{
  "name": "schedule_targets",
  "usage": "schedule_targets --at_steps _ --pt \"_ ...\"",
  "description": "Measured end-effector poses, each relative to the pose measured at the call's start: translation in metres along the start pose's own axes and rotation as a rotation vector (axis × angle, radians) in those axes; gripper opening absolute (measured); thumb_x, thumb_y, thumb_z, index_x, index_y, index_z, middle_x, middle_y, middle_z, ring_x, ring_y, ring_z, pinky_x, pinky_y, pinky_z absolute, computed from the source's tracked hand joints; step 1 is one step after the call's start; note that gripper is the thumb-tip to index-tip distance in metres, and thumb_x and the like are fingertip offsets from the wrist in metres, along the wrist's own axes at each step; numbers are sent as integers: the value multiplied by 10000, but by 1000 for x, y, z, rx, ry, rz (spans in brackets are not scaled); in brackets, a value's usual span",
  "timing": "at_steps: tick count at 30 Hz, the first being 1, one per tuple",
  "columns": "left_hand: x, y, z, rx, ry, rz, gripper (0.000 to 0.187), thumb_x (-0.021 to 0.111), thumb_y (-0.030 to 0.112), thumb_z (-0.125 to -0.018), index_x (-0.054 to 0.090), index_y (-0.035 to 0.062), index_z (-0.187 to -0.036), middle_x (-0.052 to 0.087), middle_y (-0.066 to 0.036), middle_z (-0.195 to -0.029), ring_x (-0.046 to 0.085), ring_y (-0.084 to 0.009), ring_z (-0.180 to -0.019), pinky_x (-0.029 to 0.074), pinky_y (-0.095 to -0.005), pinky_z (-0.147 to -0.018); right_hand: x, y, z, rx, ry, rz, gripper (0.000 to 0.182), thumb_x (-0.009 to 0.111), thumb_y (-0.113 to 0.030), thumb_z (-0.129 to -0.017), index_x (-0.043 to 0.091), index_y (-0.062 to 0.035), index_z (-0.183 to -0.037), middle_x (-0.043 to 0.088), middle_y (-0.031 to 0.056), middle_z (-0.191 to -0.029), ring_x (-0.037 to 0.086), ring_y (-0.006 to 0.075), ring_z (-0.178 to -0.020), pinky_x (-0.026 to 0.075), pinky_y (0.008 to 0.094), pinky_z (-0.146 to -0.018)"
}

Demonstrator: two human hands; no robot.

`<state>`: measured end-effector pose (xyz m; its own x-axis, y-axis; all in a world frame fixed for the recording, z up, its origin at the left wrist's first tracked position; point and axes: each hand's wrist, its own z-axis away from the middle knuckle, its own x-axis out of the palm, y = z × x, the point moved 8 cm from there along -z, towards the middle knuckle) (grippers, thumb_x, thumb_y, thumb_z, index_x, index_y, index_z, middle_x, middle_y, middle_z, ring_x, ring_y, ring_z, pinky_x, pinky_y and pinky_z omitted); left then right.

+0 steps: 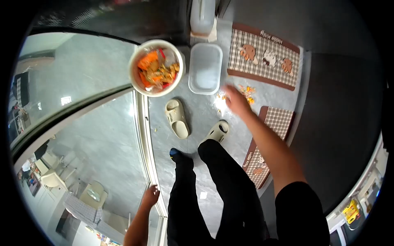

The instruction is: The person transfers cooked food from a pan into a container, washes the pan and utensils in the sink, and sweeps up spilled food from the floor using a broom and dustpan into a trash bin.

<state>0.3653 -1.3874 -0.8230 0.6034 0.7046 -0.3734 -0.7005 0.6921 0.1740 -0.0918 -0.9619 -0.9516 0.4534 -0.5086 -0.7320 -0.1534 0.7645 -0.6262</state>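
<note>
My right hand [237,101] reaches down over the grey floor, beside scattered orange and yellow food scraps [249,93]. It is blurred and its fingers point away from me, so whether they grip anything is hidden. White smears or glare [221,103] show on the floor to its left. Just beyond the hand stands a clear plastic tub [205,69]. Further left, a round white bin [134,76] holds food waste and orange wrappers. My left hand [151,195] hangs low by the sliding door frame [143,135], fingers loosely bent and apart, nothing visible in them.
One beige slipper [177,119] lies off my sock-covered foot [179,158]; another slipper [216,132] is at my other foot. Two checked mats [262,57] line the right side, by a dark cabinet front [336,123]. A translucent container [202,18] stands at the back.
</note>
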Motion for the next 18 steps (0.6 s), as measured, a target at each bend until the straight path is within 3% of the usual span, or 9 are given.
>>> schedule_targets --at_steps 2,4,6,8,10,13,14,15,18 --pt "-2 -21 65 -21 -5 -162 334 610 306 -907 665 47 -1111 718 -178 -991 677 -364 -973 540 -440 -848 -2 4 90 77 -122 -92 386 632 -102 -863 573 -66 -1243 598 185 -1215 591 364 -1120 501 436 -938" --pt "-28 -1 141 -152 -40 -16 279 614 300 -903 706 70 -1030 717 -185 -996 678 -351 -991 539 -432 -866 -47 -20 178 100 -324 -62 99 634 -140 -890 605 -52 -927 613 151 -925 614 367 -916 507 442 -780" --pt "-48 4 184 -205 -64 -98 225 622 280 -901 737 91 -945 722 -182 -971 687 -335 -965 539 -418 -858 -83 -15 271 126 -343 -60 119 626 -187 -917 655 -71 -908 634 153 -902 626 362 -855 511 447 -748" --pt "-68 -1 213 -188 37 -54 182 620 221 -888 740 98 -949 732 -140 -928 692 -283 -862 538 -388 -795 -131 -21 342 404 -600 -46 191 624 -257 -936 721 -96 -968 678 163 -937 647 346 -858 521 454 -770" --pt "-92 16 237 -188 155 95 306 589 338 -880 729 91 -995 718 -202 -962 676 -383 -976 532 -454 -858 -175 -23 408 593 -656 99 311 541 -314 -982 683 -48 -904 659 171 -850 633 346 -800 504 465 -738" --pt "-126 42 242 -42 255 -33 364 569 360 -892 692 49 -1033 711 -208 -991 668 -392 -984 529 -467 -847 -228 -24 462 673 -435 124 289 556 -296 -975 717 -57 -953 688 168 -926 658 331 -860 516 456 -769" --pt "-141 72 254 -86 224 -57 360 587 358 -894 688 40 -1030 710 -207 -1005 666 -390 -996 526 -463 -854 -229 -19 477 760 -555 119 285 558 -303 -977 724 -80 -1043 711 145 -1019 672 321 -926 532 424 -814" --pt "-152 91 255 47 255 -1 321 597 330 -902 691 52 -1031 713 -202 -999 671 -381 -992 530 -451 -844 -232 -31 490 747 -470 -29 289 558 -310 -979 717 -79 -1049 711 144 -1027 672 317 -939 532 418 -825" --pt "-189 142 242 154 310 -40 274 587 278 -912 689 55 -1034 721 -182 -979 686 -358 -960 535 -429 -837 -276 -83 454 689 -222 -50 291 585 -312 -971 702 -58 -1054 708 157 -1025 678 300 -962 532 400 -835"
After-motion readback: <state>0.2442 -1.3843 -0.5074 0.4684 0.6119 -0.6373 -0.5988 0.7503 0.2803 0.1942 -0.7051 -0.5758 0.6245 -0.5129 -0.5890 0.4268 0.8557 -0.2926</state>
